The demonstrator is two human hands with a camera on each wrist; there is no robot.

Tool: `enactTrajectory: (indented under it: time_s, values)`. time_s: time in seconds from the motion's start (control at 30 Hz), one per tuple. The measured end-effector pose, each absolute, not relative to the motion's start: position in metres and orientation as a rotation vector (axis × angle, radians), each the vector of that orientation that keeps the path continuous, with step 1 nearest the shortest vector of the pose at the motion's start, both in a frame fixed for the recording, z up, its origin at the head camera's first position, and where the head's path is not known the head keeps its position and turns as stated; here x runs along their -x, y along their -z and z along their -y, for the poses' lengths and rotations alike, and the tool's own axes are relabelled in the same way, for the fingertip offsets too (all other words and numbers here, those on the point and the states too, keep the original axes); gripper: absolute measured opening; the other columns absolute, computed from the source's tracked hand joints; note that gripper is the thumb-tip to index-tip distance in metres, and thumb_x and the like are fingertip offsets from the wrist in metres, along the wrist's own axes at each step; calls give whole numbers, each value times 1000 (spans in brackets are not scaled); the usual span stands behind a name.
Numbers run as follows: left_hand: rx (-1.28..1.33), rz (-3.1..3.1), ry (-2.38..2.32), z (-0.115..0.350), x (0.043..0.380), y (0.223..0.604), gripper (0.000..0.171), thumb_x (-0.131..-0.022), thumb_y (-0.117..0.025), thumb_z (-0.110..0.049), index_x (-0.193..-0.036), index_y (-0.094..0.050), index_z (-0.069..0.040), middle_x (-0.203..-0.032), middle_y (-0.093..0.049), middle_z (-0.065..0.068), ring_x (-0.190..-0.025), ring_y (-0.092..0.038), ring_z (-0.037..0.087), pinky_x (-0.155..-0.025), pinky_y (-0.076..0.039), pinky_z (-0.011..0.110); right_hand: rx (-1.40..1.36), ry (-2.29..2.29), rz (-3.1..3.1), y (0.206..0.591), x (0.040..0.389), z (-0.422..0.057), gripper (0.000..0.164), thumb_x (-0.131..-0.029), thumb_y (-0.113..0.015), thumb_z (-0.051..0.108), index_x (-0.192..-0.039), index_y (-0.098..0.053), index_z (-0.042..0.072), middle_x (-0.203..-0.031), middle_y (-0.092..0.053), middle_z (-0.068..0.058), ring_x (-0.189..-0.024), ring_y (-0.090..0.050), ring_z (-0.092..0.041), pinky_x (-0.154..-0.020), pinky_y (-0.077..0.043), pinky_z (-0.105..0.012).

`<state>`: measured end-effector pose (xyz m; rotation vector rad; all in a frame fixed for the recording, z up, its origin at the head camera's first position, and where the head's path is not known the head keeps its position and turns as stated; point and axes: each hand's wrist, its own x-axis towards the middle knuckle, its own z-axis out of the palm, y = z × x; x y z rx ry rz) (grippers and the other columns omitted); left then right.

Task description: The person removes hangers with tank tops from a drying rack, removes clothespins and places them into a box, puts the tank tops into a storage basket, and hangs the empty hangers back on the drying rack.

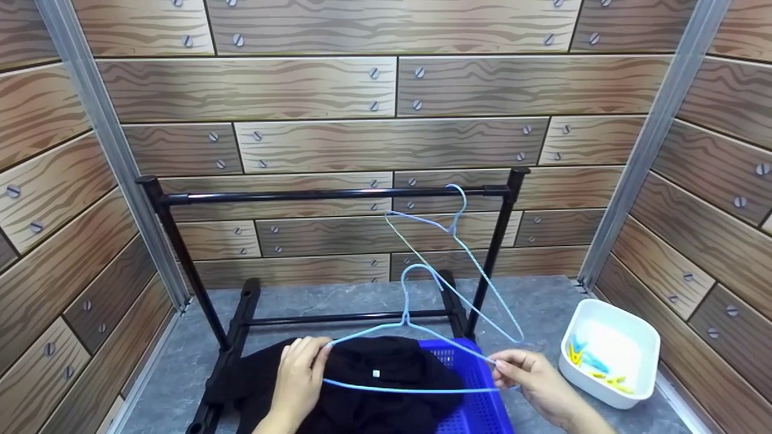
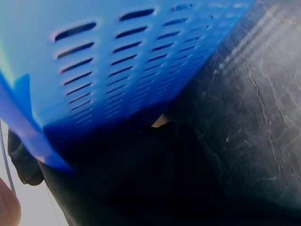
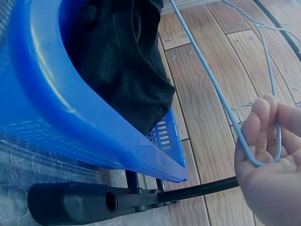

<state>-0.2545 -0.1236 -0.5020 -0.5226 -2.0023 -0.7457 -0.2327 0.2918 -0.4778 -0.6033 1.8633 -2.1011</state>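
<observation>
A light blue wire clothes hanger [image 1: 416,390] is held up over the basket by both hands, its hook pointing upward. My left hand [image 1: 300,374] grips the hanger's left end in the head view. At the other end, my right hand [image 1: 525,377] pinches the corner between thumb and fingers; the right wrist view shows the bend of the wire lying across this hand [image 3: 268,141]. Black clothing [image 1: 374,410] lies below, heaped in a blue plastic basket [image 1: 482,386] and spilling over its left side. In the left wrist view only a fingertip [image 2: 7,207] shows.
A black clothes rack [image 1: 338,194] stands behind the basket, with a second blue hanger [image 1: 476,259] hooked on its bar near the right end. To the right, a white tub [image 1: 648,355] on the grey floor contains several yellow and blue clothespins [image 1: 594,361]. Wood-patterned walls enclose the space.
</observation>
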Motion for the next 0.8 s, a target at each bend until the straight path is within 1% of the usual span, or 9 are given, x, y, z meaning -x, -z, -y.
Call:
enactTrajectory:
  time_s: [0.17, 0.23, 0.3, 0.53, 0.7, 0.8]
  values:
    - [509, 2011, 763, 129, 253, 503, 13, -85, -64, -11, -92, -67, -21, -75, -54, -20, -67, -46, 2, -65, -30, 18, 654, 2110, -1879, 479, 233, -294, 27, -95, -42, 1, -114, -47, -18, -95, -66, -5, -88, -63, -14, -81, -50, -32]
    - [501, 2012, 768, 132, 253, 502, 13, -84, -65, -11, -92, -67, -22, -76, -55, -20, -67, -46, 2, -66, -29, 18, 675, 2105, -1892, 481, 233, -295, 28, -95, -41, 0, -114, -44, -21, -97, -66, -7, -91, -63, -15, -84, -49, -33]
    - [500, 2010, 769, 134, 253, 502, 13, -84, -65, -11, -91, -67, -21, -77, -57, -19, -68, -47, 3, -66, -29, 18, 680, 2104, -1889, 482, 232, -297, 28, -95, -41, -1, -115, -44, -21, -98, -65, -8, -92, -63, -16, -85, -48, -34]
    - [489, 2010, 763, 142, 253, 497, 13, -84, -64, -11, -92, -67, -20, -80, -60, -17, -69, -49, 5, -66, -28, 20, 594, 2084, -1891, 483, 230, -299, 25, -95, -44, 2, -114, -52, -12, -98, -66, -5, -94, -62, -15, -87, -47, -35]
    - [448, 1994, 759, 148, 253, 493, 15, -83, -65, -10, -91, -67, -21, -76, -57, -18, -69, -48, 4, -66, -26, 20, 557, 2076, -1890, 484, 230, -300, 25, -95, -45, 3, -114, -54, -9, -100, -66, -5, -96, -62, -15, -88, -46, -40]
    - [448, 2003, 785, 150, 253, 492, 14, -84, -65, -10, -92, -67, -22, -74, -56, -17, -69, -48, 5, -67, -27, 22, 540, 2094, -1863, 485, 230, -301, 23, -94, -45, 2, -113, -56, -7, -102, -66, -6, -97, -62, -16, -89, -45, -40]
